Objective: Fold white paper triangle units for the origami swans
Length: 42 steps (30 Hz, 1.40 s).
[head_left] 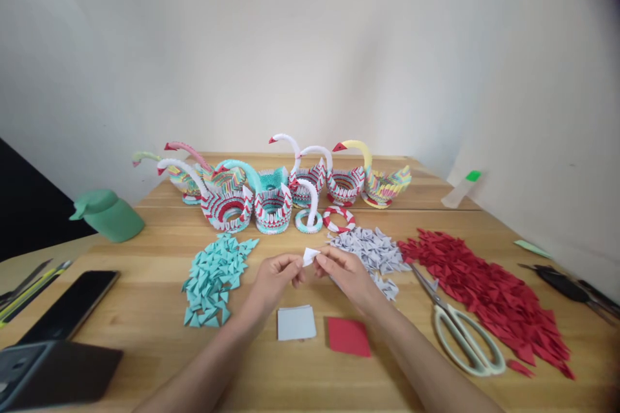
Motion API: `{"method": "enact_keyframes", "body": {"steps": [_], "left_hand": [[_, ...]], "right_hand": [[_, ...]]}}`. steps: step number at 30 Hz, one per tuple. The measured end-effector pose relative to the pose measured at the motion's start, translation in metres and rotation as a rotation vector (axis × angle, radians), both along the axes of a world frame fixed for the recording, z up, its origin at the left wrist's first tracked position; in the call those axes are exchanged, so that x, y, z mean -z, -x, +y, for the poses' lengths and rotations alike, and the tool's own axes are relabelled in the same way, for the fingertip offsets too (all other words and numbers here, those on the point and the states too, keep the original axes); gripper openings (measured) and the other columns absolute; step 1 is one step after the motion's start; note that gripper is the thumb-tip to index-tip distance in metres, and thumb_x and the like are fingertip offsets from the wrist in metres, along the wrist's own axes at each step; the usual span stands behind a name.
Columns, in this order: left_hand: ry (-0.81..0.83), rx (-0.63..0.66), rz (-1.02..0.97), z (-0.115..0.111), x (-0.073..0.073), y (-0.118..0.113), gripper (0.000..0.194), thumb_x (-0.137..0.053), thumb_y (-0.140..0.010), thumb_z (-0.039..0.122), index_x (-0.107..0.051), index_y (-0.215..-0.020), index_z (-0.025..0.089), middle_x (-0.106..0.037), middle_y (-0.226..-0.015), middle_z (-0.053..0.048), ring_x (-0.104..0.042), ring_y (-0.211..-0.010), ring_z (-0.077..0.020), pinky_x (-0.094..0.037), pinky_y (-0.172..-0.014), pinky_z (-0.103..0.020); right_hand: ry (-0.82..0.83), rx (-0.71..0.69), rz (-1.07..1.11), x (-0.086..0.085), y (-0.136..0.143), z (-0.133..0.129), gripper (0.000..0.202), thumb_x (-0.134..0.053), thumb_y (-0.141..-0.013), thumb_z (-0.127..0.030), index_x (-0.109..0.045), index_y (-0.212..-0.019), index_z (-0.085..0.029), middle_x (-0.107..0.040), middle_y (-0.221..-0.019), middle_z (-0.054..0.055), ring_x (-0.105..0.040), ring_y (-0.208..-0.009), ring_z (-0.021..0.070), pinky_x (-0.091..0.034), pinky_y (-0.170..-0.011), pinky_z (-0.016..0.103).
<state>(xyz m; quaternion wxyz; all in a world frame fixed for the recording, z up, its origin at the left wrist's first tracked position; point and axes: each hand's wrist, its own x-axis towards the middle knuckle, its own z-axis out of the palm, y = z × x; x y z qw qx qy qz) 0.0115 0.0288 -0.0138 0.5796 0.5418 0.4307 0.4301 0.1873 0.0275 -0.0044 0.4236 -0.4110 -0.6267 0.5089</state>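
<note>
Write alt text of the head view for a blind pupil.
A person's left hand and right hand hold a folded white paper above a wooden table. Teal paper triangles, grey triangles, red triangles and scissors lie nearby; paper swans stand beyond.

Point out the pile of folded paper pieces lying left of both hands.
The teal pile: it alone lies left of the left hand, while the grey pile and red pile lie farther right.

Small white paper piece (310,256), folded (roughly triangular), held up centrally

Head-worn view, down across tabletop (264,377)
</note>
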Motion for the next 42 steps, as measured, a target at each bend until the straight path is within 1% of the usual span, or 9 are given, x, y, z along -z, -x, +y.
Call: {"method": "enact_keyframes", "body": {"steps": [4,10,14,22,26,30,36,39,42], "left_hand": [[0.023,0.007,-0.013,-0.001,-0.002,0.0,0.03,-0.056,-0.074,0.039,-0.059,-0.059,0.013,-0.058,-0.057,-0.002,-0.047,-0.053,-0.0108,-0.037,-0.056,-0.023],[0.04,0.01,0.005,-0.002,-0.005,-0.002,0.029,-0.056,-0.072,0.039,-0.058,-0.058,0.014,-0.057,-0.055,-0.001,-0.046,-0.052,-0.0107,-0.037,-0.056,-0.022],[-0.022,0.006,0.085,-0.004,-0.006,-0.003,0.027,-0.055,-0.072,0.038,-0.057,-0.059,0.015,-0.053,-0.053,0.001,-0.045,-0.052,-0.0108,-0.036,-0.054,-0.022],[-0.149,-0.05,0.248,-0.008,-0.007,-0.003,0.026,-0.049,-0.077,0.033,-0.055,-0.06,0.015,-0.051,-0.055,0.002,-0.043,-0.054,-0.0107,-0.033,-0.055,-0.022],[-0.172,-0.06,0.257,-0.008,-0.007,-0.002,0.026,-0.048,-0.078,0.032,-0.053,-0.058,0.015,-0.05,-0.056,0.002,-0.043,-0.055,-0.0107,-0.032,-0.055,-0.021],[-0.148,-0.042,0.228,-0.007,-0.005,-0.002,0.026,-0.048,-0.077,0.033,-0.053,-0.059,0.015,-0.049,-0.055,0.002,-0.042,-0.054,-0.0104,-0.032,-0.054,-0.021],[-0.159,-0.029,0.249,-0.008,-0.007,-0.003,0.026,-0.048,-0.078,0.034,-0.053,-0.059,0.016,-0.049,-0.055,0.002,-0.043,-0.054,-0.011,-0.033,-0.055,-0.021],[-0.235,-0.046,0.331,-0.011,-0.008,-0.004,0.025,-0.047,-0.08,0.031,-0.056,-0.062,0.016,-0.052,-0.058,0.001,-0.045,-0.057,-0.0117,-0.033,-0.056,-0.021],[-0.313,-0.052,0.393,-0.013,-0.008,-0.005,0.023,-0.046,-0.082,0.029,-0.059,-0.068,0.016,-0.055,-0.062,0.001,-0.047,-0.06,-0.0125,-0.034,-0.058,-0.022]], "right_hand": [[-0.003,-0.019,-0.034,0.001,0.0,0.001,0.021,-0.053,-0.086,-0.034,-0.061,-0.081,-0.016,-0.055,-0.07,0.0,-0.051,-0.07,0.0133,-0.04,-0.068,0.024],[0.033,0.005,-0.047,0.006,0.002,0.003,0.021,-0.06,-0.08,-0.035,-0.063,-0.089,-0.016,-0.053,-0.07,-0.002,-0.049,-0.067,0.0128,-0.04,-0.063,0.023],[0.012,0.027,-0.088,0.007,0.001,0.002,0.023,-0.06,-0.079,-0.035,-0.064,-0.091,-0.016,-0.056,-0.072,0.0,-0.05,-0.068,0.0137,-0.04,-0.062,0.023],[-0.06,0.055,-0.185,-0.003,0.005,-0.002,0.019,-0.056,-0.081,-0.032,-0.063,-0.089,-0.016,-0.06,-0.075,0.001,-0.054,-0.069,0.0142,-0.042,-0.064,0.024],[-0.11,0.1,-0.199,-0.003,0.001,-0.002,0.026,-0.055,-0.082,-0.032,-0.06,-0.105,-0.019,-0.065,-0.093,0.005,-0.059,-0.084,0.0173,-0.046,-0.075,0.028],[-0.162,0.056,-0.263,-0.005,-0.003,-0.002,0.03,-0.055,-0.082,-0.025,-0.058,-0.112,-0.023,-0.063,-0.108,0.005,-0.061,-0.09,0.0177,-0.047,-0.081,0.03],[-0.22,0.043,-0.28,-0.007,-0.003,-0.003,0.026,-0.056,-0.082,-0.027,-0.064,-0.107,-0.023,-0.066,-0.1,0.004,-0.062,-0.087,0.0182,-0.047,-0.08,0.03],[-0.206,0.066,-0.28,-0.007,-0.002,-0.003,0.026,-0.056,-0.083,-0.031,-0.065,-0.106,-0.021,-0.067,-0.098,0.005,-0.061,-0.088,0.0186,-0.048,-0.077,0.029],[-0.203,0.09,-0.307,-0.006,-0.001,-0.003,0.026,-0.058,-0.081,-0.028,-0.065,-0.105,-0.02,-0.067,-0.095,0.005,-0.061,-0.082,0.0172,-0.048,-0.074,0.028]]}}
